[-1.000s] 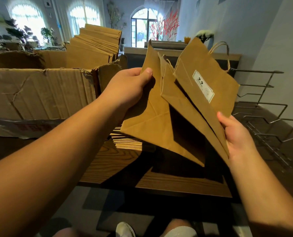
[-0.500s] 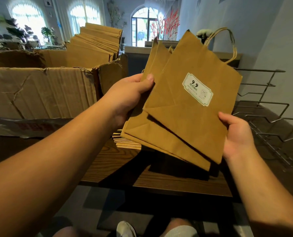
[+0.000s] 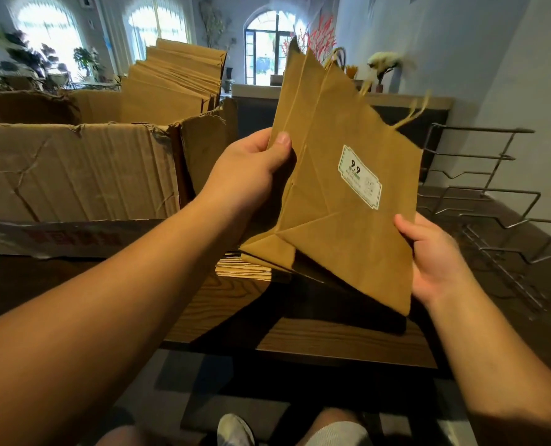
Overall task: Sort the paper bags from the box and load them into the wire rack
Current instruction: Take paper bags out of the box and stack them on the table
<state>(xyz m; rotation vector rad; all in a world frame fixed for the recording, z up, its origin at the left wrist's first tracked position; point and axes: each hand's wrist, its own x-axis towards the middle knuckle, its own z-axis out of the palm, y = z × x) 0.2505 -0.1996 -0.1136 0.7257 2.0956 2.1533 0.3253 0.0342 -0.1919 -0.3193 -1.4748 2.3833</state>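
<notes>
I hold a small bundle of flat brown paper bags (image 3: 338, 226) upright above the wooden table; the front bag bears a white "9.9" label. My left hand (image 3: 251, 175) grips the bundle's left edge, thumb on the front. My right hand (image 3: 435, 259) grips its lower right edge, fingers behind it. The torn cardboard box (image 3: 74, 172) stands at left with many more brown bags (image 3: 174, 85) upright in it. The wire rack (image 3: 499, 226) sits at right with nothing in the slots I can see.
A low stack of flat bags (image 3: 242, 268) lies on the wooden table (image 3: 300, 336) under the bundle. A counter with plants stands behind, a white wall runs along the right. My knees and a shoe show below the table's front edge.
The fanned-out bags have closed into one bundle, labelled bag in front. Both hands kept their hold and the bundle has tilted slightly toward the right.
</notes>
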